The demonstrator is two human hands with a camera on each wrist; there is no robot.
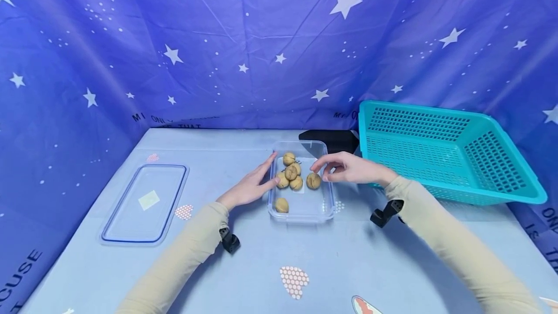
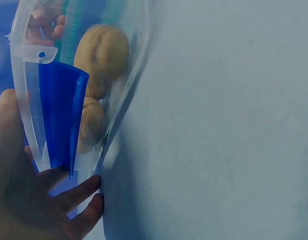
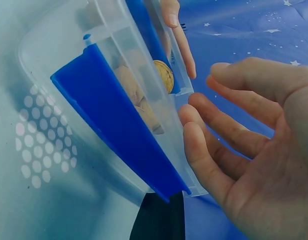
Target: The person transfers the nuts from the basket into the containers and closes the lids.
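A clear plastic container (image 1: pixel 311 210) with blue side flaps stands open on the table, with several walnuts (image 1: pixel 290 172) inside. Most of them are bunched towards the far left; one lies by the near left corner and another walnut (image 1: pixel 313 180) near the right wall. My left hand (image 1: pixel 250 184) rests along the container's left side, fingers extended and thumb at the rim. At the right rim hovers my right hand (image 1: pixel 348 167), its fingers loosely bent with nothing between them. The right wrist view shows those fingertips (image 3: pixel 194 142) beside the container wall.
To the left lies a clear lid (image 1: pixel 126 224) with a blue seal and a pale square label. A teal mesh basket (image 1: pixel 527 178) stands at the back right. Between basket and container is a black object (image 1: pixel 340 140). A starry blue curtain (image 1: pixel 261 13) hangs behind the table.
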